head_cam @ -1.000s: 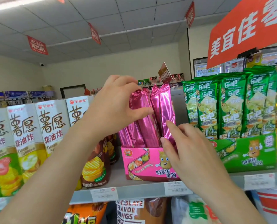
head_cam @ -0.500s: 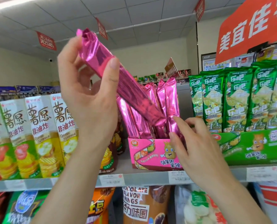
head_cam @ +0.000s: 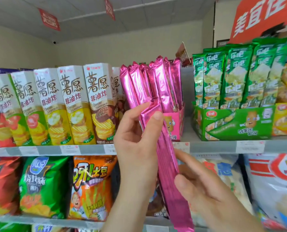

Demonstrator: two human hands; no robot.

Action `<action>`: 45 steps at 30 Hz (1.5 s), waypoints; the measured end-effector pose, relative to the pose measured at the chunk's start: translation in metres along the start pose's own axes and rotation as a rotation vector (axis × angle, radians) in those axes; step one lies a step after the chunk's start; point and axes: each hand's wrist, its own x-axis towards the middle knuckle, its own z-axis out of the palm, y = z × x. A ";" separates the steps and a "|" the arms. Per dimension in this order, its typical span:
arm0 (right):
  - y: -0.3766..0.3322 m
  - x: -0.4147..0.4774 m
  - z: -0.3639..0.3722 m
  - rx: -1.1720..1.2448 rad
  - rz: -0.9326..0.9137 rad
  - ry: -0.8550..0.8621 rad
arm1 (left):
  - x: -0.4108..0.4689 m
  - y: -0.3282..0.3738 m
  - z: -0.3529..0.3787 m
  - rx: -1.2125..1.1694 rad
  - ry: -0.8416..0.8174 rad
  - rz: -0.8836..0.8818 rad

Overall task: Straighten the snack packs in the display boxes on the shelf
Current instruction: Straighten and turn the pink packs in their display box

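Shelf (head_cam: 214, 146): green display box (head_cam: 236, 124) at right, green packs (head_cam: 231, 77) upright inside. Pink display box (head_cam: 173, 126) at centre, pink packs (head_cam: 156, 84) standing in it, fanned, leaning left. Both forearms raised from below, in front of shelf edge. Left hand (head_cam: 137, 148) clamped on upper part of loose pink pack (head_cam: 167, 164), thumb on front. Right hand (head_cam: 206, 190) grips lower part. Pack tilted, out of box.

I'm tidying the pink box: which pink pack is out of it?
The pink pack gripped by the left hand and right hand; the other pink packs stand in the pink display box.
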 end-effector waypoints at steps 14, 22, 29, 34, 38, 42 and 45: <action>0.010 -0.072 0.001 -0.291 0.010 0.242 | -0.055 0.006 -0.002 -0.045 0.094 -0.169; 0.012 -0.082 -0.007 -0.404 -0.053 0.366 | -0.063 0.007 -0.023 0.014 -0.065 -0.239; 0.015 -0.083 -0.004 -0.295 -0.030 0.301 | -0.062 0.008 -0.034 0.068 -0.118 -0.112; 0.021 -0.086 -0.005 -0.211 0.009 0.231 | -0.066 0.005 -0.036 -0.196 -0.113 -0.244; 0.022 -0.087 -0.004 -0.173 0.033 0.212 | -0.068 0.004 -0.035 -0.237 -0.083 -0.259; 0.022 -0.089 -0.004 -0.069 0.058 0.166 | -0.067 0.007 -0.038 -0.057 -0.029 -0.123; 0.020 -0.091 -0.009 -0.038 0.077 0.128 | -0.066 0.008 -0.041 0.058 -0.006 -0.052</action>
